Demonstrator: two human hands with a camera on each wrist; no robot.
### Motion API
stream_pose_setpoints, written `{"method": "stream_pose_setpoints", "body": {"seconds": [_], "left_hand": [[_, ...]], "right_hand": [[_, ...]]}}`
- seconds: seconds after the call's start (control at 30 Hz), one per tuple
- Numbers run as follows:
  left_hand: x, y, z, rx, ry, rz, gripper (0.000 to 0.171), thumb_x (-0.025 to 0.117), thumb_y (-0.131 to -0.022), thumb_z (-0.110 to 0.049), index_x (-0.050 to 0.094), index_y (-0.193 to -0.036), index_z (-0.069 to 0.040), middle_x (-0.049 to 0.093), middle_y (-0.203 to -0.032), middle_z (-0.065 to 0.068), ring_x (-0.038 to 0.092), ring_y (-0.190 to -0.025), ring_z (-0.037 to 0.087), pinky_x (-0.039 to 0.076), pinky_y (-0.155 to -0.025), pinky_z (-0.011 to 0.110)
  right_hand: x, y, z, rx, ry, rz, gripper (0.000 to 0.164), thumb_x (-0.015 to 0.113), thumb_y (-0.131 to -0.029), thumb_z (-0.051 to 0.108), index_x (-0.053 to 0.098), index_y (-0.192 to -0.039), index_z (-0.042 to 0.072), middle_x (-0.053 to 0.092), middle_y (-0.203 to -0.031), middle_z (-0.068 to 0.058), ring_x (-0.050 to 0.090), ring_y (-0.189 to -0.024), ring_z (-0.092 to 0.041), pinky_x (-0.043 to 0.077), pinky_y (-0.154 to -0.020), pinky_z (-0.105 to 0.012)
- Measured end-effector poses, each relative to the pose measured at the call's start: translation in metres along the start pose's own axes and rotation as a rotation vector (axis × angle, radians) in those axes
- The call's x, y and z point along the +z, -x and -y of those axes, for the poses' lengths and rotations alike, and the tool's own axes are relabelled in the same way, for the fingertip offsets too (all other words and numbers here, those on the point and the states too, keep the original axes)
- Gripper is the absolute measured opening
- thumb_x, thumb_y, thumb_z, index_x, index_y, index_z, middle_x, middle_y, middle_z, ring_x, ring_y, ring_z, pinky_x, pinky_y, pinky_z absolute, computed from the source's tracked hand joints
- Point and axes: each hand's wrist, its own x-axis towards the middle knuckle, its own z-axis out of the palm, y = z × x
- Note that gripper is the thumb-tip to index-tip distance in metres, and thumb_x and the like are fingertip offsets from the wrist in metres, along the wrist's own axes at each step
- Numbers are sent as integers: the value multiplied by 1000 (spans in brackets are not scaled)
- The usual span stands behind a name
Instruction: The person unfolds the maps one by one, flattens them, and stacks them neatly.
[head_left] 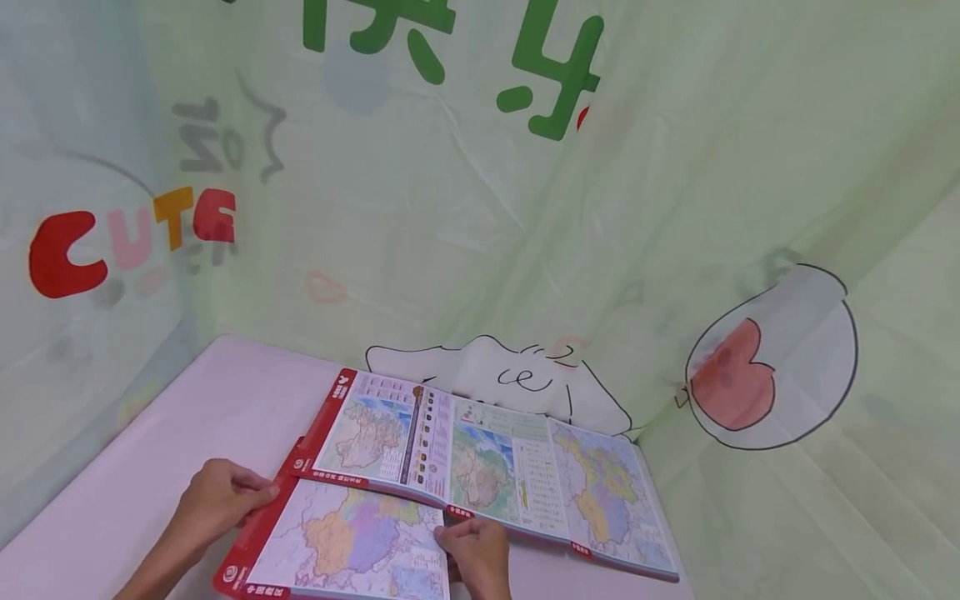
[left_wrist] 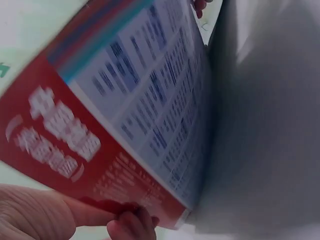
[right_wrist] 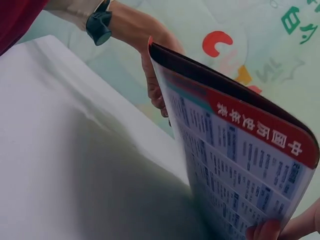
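Observation:
A glossy map [head_left: 352,537] with a red border is in front of me, its coloured map side up. My left hand [head_left: 225,500] pinches its red left edge between thumb and fingers. At its right edge, my right hand [head_left: 480,554] grips it with the thumb on top. Text tables cover the map's underside [left_wrist: 145,85] in the left wrist view, beside a red strip with white characters. The map is raised and tilted above the table in the right wrist view, where fingers of the right hand [right_wrist: 265,231] hold its lower corner.
Behind the held map lie more map panels [head_left: 487,471] in a row, the left one red-edged [head_left: 330,425] and overlapping the held map's far edge. They rest on a pale table [head_left: 225,392]. Printed curtains [head_left: 480,208] hang behind and at both sides.

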Motion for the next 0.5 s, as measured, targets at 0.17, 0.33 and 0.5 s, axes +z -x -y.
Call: {"method": "stream_pose_setpoints", "body": {"seconds": [0.17,0.33,0.5], "left_hand": [[-5,10,-10,2,-7,38,35,83,-92,-19,73,-106,11,77,-85,5,69,-71,16,63,-65,32],[-11,25,-21,13,11,85,24,81,-92,-16,77,-96,7,76,-75,5,68,-64,16,63,-61,31],[-19,41,-32,26,2,174,26,81,-96,-23,79,-88,2,70,-65,3,65,-57,15,62,-59,30]], "right_hand": [[-15,7,4,18,-21,52,15,80,-94,9,75,-91,-5,80,-76,-8,76,-63,-15,65,-61,-31],[-33,15,5,36,-64,128,17,80,-94,12,76,-93,-5,79,-73,-2,73,-63,-9,62,-62,-26],[-50,22,7,19,-28,155,20,80,-92,16,79,-89,-4,76,-72,4,66,-66,-5,56,-64,-21]]}}
